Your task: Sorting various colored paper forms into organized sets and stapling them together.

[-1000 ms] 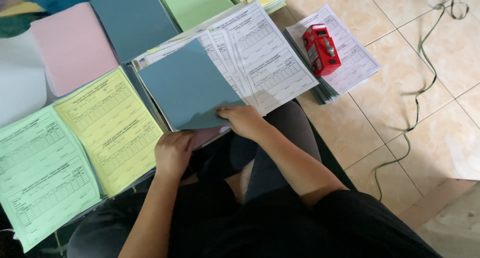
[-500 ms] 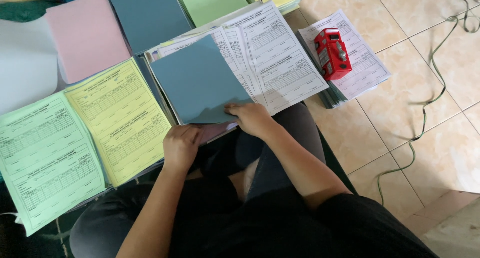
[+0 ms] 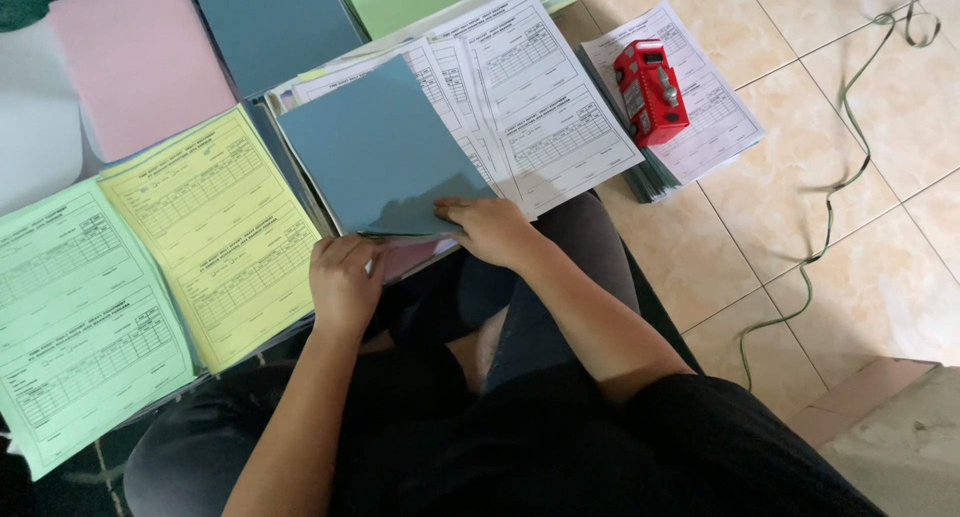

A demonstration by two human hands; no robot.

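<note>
Gathering a set: both hands grip the blue-grey cover sheet (image 3: 375,147) at its near edge, left hand (image 3: 345,282) pinching, right hand (image 3: 490,227) pressing flat, atop white forms (image 3: 540,107); squaring edges seems next, stapler (image 3: 650,92) right of it.

Both hands (image 3: 420,262) on blue sheet (image 3: 375,147), white forms (image 3: 540,107) beneath, red stapler (image 3: 651,91) nearby

Matt blue-grey card sheet (image 3: 385,152), thin printed paper forms (image 3: 540,107), glossy red plastic stapler (image 3: 651,92), smooth glazed floor tiles (image 3: 860,267)
</note>
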